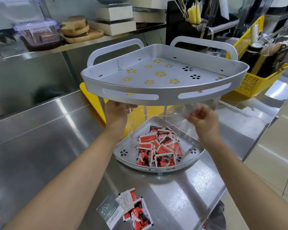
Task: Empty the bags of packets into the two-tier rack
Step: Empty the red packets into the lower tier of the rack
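Left grip [118,110] and right grip [204,119] each pinch an end of the clear bag [189,106], stretched crosswise under the top tier [156,95]. Packets [158,146] lie directly below in the bottom tier [123,156]. Loose packets [135,211] sit nearer on the tabletop [48,146].

The front wall of the rack's upper tier [156,96] covers the fingertips of my left hand [118,111], so I can't tell how they grip. The clear bag [158,116] is almost see-through: its edges get lost, and only creases and glare show. My right hand [202,119], pinching it, is smeared. The packets [158,146] in the lower tier [121,156] and the loose packets [131,209] on the worktop [40,146] carry print too small to read. The yellow board [92,100] behind the rack is mostly hidden. Both forearms run off the bottom edge, a dark thing [218,218] at lower right is cut off, and the back shelf [56,47] is blurred.
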{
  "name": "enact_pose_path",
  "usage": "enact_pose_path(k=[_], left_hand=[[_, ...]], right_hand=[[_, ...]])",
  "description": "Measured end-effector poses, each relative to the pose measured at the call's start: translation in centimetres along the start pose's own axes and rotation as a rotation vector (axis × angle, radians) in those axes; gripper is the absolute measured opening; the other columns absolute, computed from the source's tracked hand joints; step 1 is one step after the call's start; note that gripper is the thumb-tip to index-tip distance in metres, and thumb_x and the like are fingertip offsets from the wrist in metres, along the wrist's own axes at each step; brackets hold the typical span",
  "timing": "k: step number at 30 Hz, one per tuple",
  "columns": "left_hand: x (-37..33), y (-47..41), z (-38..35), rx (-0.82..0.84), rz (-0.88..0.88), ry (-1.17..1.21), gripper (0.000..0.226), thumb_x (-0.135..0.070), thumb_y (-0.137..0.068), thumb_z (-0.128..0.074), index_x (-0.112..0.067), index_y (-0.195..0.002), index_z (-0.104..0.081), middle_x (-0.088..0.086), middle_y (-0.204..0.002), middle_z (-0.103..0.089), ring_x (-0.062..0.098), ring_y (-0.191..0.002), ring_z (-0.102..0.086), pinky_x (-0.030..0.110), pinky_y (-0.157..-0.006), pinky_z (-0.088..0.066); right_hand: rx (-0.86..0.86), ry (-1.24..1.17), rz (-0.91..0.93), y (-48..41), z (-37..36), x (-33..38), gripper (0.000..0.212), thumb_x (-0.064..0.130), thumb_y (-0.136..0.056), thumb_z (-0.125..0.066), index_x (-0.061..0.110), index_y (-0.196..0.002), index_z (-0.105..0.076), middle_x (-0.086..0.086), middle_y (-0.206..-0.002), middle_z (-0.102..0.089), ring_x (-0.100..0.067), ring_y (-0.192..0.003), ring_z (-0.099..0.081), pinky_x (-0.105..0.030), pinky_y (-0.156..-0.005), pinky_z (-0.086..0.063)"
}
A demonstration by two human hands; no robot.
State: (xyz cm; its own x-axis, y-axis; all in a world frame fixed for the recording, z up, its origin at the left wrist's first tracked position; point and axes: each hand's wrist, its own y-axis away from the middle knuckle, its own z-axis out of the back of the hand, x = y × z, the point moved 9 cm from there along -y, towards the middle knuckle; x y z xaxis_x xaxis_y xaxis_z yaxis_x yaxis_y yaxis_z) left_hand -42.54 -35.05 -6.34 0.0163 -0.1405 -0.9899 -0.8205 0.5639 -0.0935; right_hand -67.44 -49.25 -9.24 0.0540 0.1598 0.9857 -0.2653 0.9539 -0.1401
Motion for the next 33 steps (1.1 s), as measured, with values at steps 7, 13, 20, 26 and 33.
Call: enact_pose_path(k=[7,13,20,26,33], left_hand=[[-0.8,0.0,-0.3,0.019,0.014,-0.024,0.024,-0.007,-0.079,-0.047,-0.018,-0.071,-0.067,0.006,-0.063,-0.068,0.031,-0.067,-0.057,0.040,-0.080,-0.053],[-1.5,0.5,-0.5,0.075,0.012,-0.305,0.028,-0.004,-0.089,-0.035,-0.004,-0.070,-0.054,0.002,-0.045,-0.055,0.005,-0.024,-0.044,0.011,-0.029,-0.031],[-2.8,1.2,0.3,0.048,-0.042,-0.196,0.017,-0.004,-0.087,-0.039,-0.001,-0.095,-0.055,0.003,-0.042,-0.053,0.008,-0.021,-0.039,0.011,-0.030,-0.027],[1.2,2.4,1.5,0.115,0.374,-0.068,0.019,-0.025,-0.089,-0.057,-0.012,-0.077,-0.051,-0.004,-0.033,-0.055,0.009,-0.022,-0.039,0.011,-0.033,-0.030],[4.3,6.1,6.4,0.150,0.426,-0.068,0.020,-0.014,-0.087,-0.059,-0.011,-0.069,-0.050,-0.004,-0.035,-0.054,0.006,-0.024,-0.039,0.008,-0.030,-0.024]], right_hand=[[-0.020,-0.157,0.166,-1.6,-0.7,3.3,0.015,-0.013,-0.076,-0.063,-0.012,-0.091,-0.062,0.019,-0.052,-0.065,0.002,-0.057,-0.061,-0.012,-0.063,-0.052],[0.049,-0.135,0.202,-1.1,0.3,4.9,0.008,-0.009,-0.074,-0.064,-0.005,-0.081,-0.061,0.004,-0.042,-0.056,-0.014,-0.031,-0.047,-0.022,-0.035,-0.041],[0.177,-0.338,0.092,-0.3,0.6,5.1,0.019,-0.012,-0.072,-0.062,0.006,-0.072,-0.057,0.004,-0.047,-0.058,-0.012,-0.032,-0.042,-0.016,-0.036,-0.028],[0.203,-0.281,-0.140,0.4,-0.1,1.6,0.021,-0.007,-0.073,-0.066,0.010,-0.064,-0.057,0.002,-0.043,-0.055,-0.009,-0.030,-0.038,-0.014,-0.033,-0.026],[0.440,-0.157,-0.333,6.3,-3.5,-3.9,0.014,0.000,-0.066,-0.070,0.009,-0.064,-0.060,-0.003,-0.051,-0.057,-0.009,-0.037,-0.046,-0.016,-0.035,-0.033]])
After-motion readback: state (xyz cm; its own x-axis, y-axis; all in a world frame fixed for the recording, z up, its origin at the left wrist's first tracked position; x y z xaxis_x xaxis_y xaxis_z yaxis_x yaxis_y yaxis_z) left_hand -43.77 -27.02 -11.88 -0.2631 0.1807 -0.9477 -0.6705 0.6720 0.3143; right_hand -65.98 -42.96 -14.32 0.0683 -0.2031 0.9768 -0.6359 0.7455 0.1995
